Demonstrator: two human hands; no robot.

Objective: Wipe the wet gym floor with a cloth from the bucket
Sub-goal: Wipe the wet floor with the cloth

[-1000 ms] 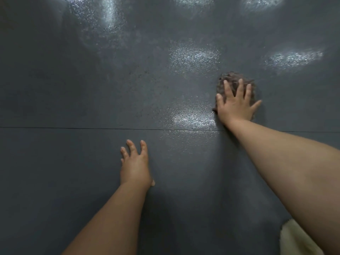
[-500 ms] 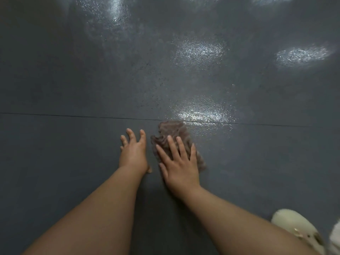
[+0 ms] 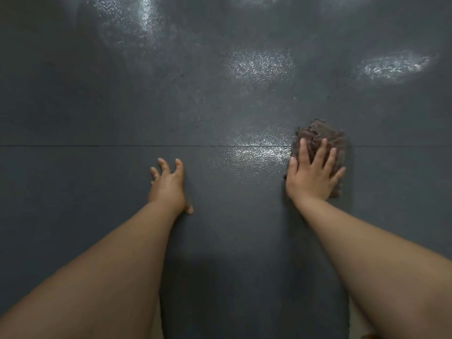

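Note:
A crumpled brown cloth (image 3: 318, 133) lies on the dark grey gym floor (image 3: 97, 106), right of centre, across a thin seam line. My right hand (image 3: 313, 174) presses flat on the cloth with fingers spread and straight; the cloth sticks out beyond the fingertips and to the right. My left hand (image 3: 168, 187) rests on the bare floor left of centre, fingers spread, holding nothing. Wet glossy patches (image 3: 256, 152) shine on the floor between the hands and farther ahead. No bucket is in view.
A straight seam (image 3: 73, 145) runs left to right across the floor at the level of the cloth. More shiny wet patches (image 3: 396, 67) lie at the far right and top. My forearms fill the lower corners.
My right hand slid the cloth from beside my left hand out to the right and slightly forward. Before that it had swept in from the far right. The left hand stayed planted.

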